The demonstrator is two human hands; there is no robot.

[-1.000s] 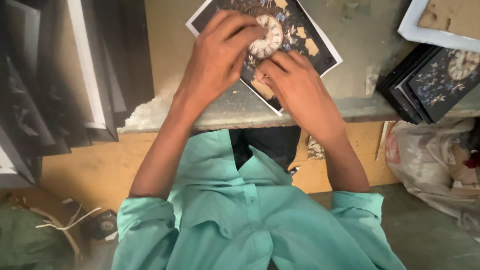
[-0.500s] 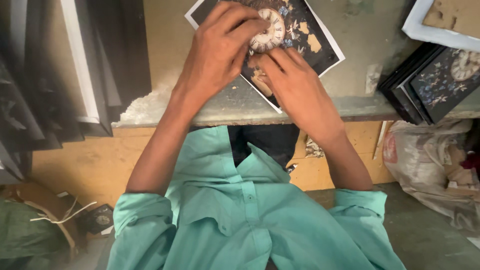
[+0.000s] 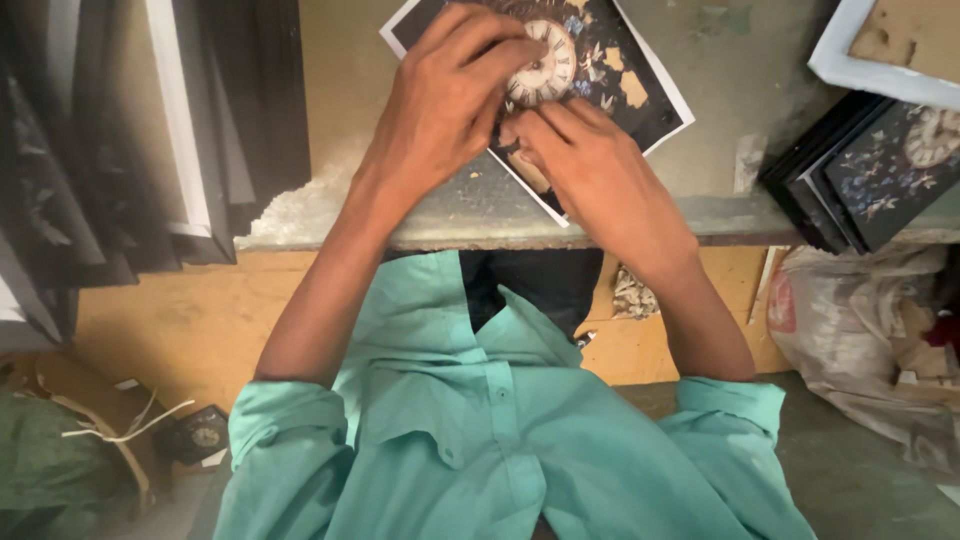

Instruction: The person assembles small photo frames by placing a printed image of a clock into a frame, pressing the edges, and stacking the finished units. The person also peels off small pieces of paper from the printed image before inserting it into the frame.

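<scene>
Dusty workbench (image 3: 720, 130) again, stacks of dark framed panels (image 3: 880, 170) off to the right. Compared with a second ago, barely anything moved: both hands sit in the same spot, so it looks like slow fiddly work. Left hand (image 3: 445, 100) fingers curl down onto the pale clock dial (image 3: 545, 70); right hand (image 3: 590, 170) fingertips bunch against its near edge, on the dark printed sheet (image 3: 640, 95).

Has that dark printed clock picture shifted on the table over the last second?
Cannot tell: the clock print sits the same against the table edge and the stacked black frames; the slight shift looks like camera movement.
</scene>
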